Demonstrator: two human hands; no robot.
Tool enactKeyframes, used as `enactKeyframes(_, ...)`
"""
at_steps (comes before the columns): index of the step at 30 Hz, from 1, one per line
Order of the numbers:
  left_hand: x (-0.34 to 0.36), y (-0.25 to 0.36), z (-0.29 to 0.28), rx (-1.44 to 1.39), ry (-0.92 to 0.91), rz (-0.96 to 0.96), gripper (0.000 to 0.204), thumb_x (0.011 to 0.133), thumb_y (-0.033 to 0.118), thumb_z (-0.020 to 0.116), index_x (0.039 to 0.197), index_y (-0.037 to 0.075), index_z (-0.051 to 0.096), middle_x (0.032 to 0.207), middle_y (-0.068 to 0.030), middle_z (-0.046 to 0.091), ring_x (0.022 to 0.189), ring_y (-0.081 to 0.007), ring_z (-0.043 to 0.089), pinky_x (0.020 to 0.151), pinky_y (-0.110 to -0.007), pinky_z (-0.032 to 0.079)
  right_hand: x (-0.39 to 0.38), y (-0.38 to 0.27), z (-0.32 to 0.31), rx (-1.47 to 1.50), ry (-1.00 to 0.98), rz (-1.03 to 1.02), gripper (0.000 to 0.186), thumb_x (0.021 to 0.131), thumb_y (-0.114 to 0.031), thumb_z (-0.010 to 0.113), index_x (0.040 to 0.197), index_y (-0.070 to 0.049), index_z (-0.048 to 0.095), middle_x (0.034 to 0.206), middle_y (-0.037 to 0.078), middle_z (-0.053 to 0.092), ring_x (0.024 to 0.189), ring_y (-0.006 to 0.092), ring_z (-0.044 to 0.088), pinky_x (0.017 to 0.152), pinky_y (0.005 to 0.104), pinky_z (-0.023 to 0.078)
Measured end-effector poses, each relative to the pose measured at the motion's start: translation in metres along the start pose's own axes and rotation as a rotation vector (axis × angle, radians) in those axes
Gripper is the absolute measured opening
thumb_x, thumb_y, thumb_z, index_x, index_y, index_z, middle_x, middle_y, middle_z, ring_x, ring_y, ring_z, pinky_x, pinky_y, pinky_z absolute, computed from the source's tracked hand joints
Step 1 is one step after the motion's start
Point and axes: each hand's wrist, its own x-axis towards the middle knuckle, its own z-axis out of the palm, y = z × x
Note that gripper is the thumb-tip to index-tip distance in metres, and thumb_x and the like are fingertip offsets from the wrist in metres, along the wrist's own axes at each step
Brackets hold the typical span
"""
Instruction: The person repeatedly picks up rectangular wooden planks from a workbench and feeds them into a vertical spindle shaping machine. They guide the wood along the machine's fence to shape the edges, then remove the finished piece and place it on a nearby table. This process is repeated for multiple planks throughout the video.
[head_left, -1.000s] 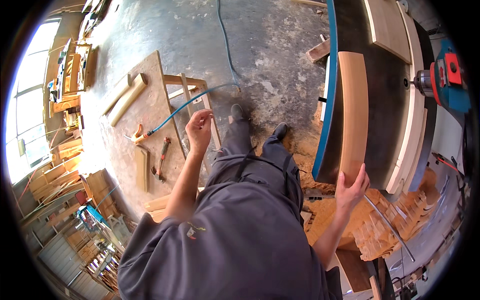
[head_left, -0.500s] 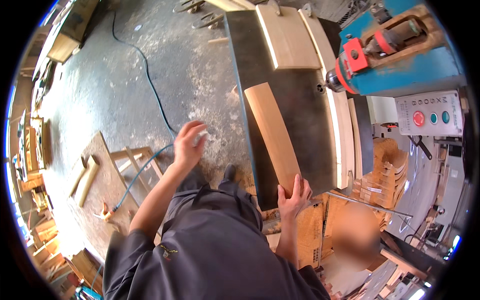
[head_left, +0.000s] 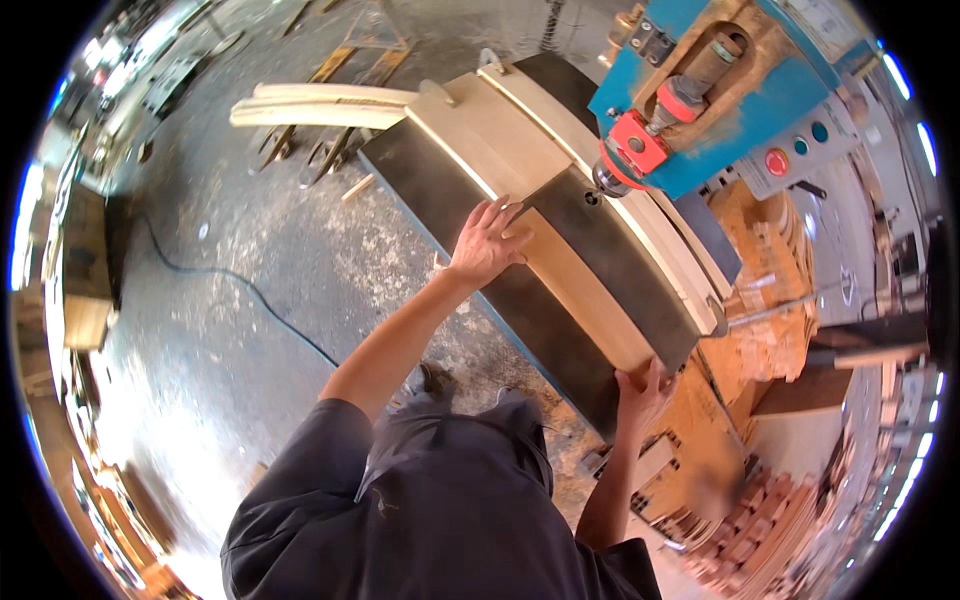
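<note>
A flat, pale wooden board (head_left: 585, 290) lies on the dark machine table (head_left: 560, 310), running from far left to near right. My right hand (head_left: 643, 395) grips its near end, thumb on one side and fingers on the other. At the far end, my left hand (head_left: 487, 243) has its fingers spread and its thumb by the board's edge; whether it presses on the wood I cannot tell. Beyond the table rises a blue drilling machine (head_left: 690, 110), its black chuck (head_left: 607, 180) facing the tabletop.
A wide wooden panel (head_left: 490, 135) lies at the table's far end, under a clamp. A long wooden fence (head_left: 655, 225) runs along the right side. Pale curved slats (head_left: 320, 106) rest off the far left edge. A hose (head_left: 245, 285) crosses the concrete floor. Stacked wood (head_left: 765, 530) stands lower right.
My left hand has moved right and forward, from over the floor to the board's far end. My right hand keeps the near end. The view has turned, shifting the table and machine.
</note>
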Motion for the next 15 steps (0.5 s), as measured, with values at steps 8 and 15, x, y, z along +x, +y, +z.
enactKeyframes(8,0.031,-0.042,0.028,-0.124,0.038,0.025,0.047,0.069,0.036,0.089,0.115,0.031,0.080,0.146,-0.0066,0.056,0.142,-0.0340,0.047,0.120,-0.056,0.036,0.023,-0.020,0.032,-0.165,0.108,0.168,0.078,0.069,-0.049,0.094,0.139,-0.027,0.070,0.151,0.029,0.052,0.136,0.0481,0.051,0.106,0.0540,0.050)
enactKeyframes(15,0.055,-0.039,0.029,-0.127,0.113,0.082,0.047,0.058,0.030,0.091,0.104,0.022,0.082,0.134,-0.0053,0.064,0.131,-0.0294,0.057,0.110,-0.048,0.048,0.032,-0.018,0.045,-0.161,0.266,0.157,0.081,0.069,-0.055,0.093,0.139,-0.021,0.070,0.149,0.025,0.056,0.131,0.0479,0.055,0.102,0.0558,0.052)
